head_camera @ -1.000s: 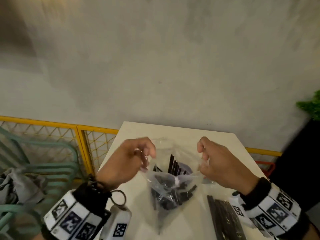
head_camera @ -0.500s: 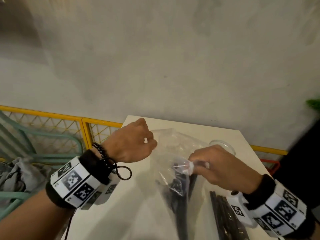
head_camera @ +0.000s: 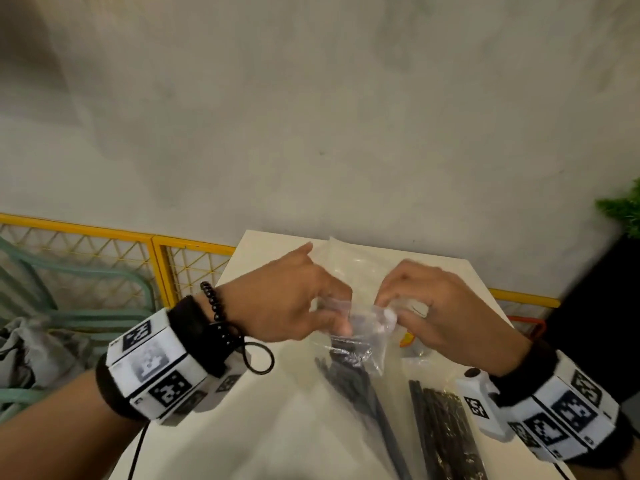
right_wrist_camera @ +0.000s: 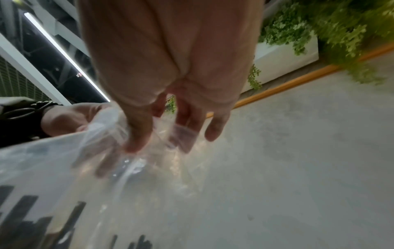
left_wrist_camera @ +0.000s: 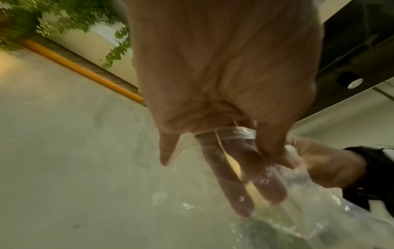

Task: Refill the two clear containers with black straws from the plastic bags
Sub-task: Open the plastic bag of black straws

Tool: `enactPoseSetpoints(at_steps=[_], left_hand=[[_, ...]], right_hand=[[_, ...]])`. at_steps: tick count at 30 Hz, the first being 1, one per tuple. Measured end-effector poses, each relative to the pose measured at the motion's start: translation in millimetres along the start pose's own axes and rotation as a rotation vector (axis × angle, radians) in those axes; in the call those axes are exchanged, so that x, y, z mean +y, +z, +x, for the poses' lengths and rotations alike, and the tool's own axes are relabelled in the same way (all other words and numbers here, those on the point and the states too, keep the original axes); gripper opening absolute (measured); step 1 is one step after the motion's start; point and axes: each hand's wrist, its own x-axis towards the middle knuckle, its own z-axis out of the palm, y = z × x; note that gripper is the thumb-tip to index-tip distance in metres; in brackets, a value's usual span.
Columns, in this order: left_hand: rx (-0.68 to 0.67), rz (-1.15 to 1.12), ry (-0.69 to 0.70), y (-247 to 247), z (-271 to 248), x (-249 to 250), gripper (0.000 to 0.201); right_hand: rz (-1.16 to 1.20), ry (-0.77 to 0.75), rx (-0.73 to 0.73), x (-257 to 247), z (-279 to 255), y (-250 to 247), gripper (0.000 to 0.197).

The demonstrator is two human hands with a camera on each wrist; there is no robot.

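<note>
A clear plastic bag [head_camera: 363, 327] of black straws [head_camera: 349, 375] is held over the white table [head_camera: 270, 427], with the straws pointing down toward me. My left hand [head_camera: 341, 323] pinches the bag's crumpled top from the left. My right hand [head_camera: 384, 306] pinches it from the right, a few centimetres away. In the left wrist view my left hand [left_wrist_camera: 266, 168] has its fingers under the bag film [left_wrist_camera: 298, 210]. In the right wrist view my right hand [right_wrist_camera: 157, 139] grips the bag [right_wrist_camera: 102, 168] above the straws [right_wrist_camera: 21, 219]. I see no clear container.
A second bag of black straws [head_camera: 443, 427] lies on the table under my right wrist. Past the table's left edge stand a yellow mesh fence [head_camera: 104, 244] and a teal chair [head_camera: 69, 289]. A green plant [head_camera: 623, 213] is at the far right, against the grey wall.
My left hand dropped from the raised far side of the bag to its gathered top. Both hands now pinch close together. The clear rim seen behind my right hand is out of sight.
</note>
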Motion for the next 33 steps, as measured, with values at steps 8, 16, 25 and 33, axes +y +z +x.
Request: enactPoseSetpoints(at_steps=[8,16,25,33], left_hand=[[0.275,-0.386,-0.031,-21.7,27.5,19.0,0.010],[0.861,-0.239,-0.144,-50.0,11.4,4.3,0.039],[0.655,-0.914,-0.560,58.2,-57.8,-55.4,0.097],[0.188,-0.797,-0.531,90.8,-26.4,-13.7,0.057]], right_hand=[[0.639,0.542,-0.139,-4.6,-54.4,37.1,0.084],[0.738,0.582,0.093,4.4,-52.7,55.4,0.054],[0.924,0.578,0.222,8.8,-54.2,38.9,0.063],[0.455,0.522,0.126,-6.8,-36.3,64.9,0.050]])
